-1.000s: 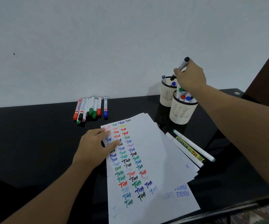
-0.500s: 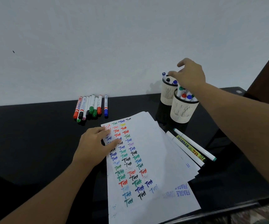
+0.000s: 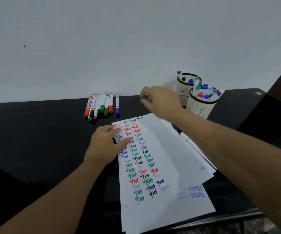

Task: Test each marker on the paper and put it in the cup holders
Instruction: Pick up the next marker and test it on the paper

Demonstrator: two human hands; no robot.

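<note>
Moved since earlier frame: right hand (image 3: pixel 160 103) has left the cup holders, where it dropped a marker a second ago, and now hangs mid-air left of them, heading toward the loose row; left hand, paper and row unchanged.
Right hand, grip: blurred by motion; fingers look loosely curled with nothing visible in them, but whether pressed together or spread, cannot tell.
Left hand (image 3: pixel 105 146), grip: fingers spread flat, pressing the left edge of the paper (image 3: pixel 166 166), well forward of the cup holders.
Cup holders: rear cup holder (image 3: pixel 183 91) and front cup holder (image 3: pixel 201 108) touching each other, both crowded with tested markers, caps up.
Untested markers (image 3: pixel 101 105): row lying side by side on the black surface (image 3: pixel 35 141), far left of the cup holders, by the wall; blue marker (image 3: pixel 117 104) at the row's end nearest the holders.
Spare markers (image 3: pixel 187 140): partly hidden under the right forearm, just forward of the front cup holder, at the paper's right edge.
Risk, row: markers lie tight together; judged likely that a hurried grip nudges neighbours and sets them rolling.
Risk, holders: front one is full; another marker could jam or tip it.
Risk, paper: loose stacked sheets may slide if the left hand lifts; few blank spots remain beside the written column.
</note>
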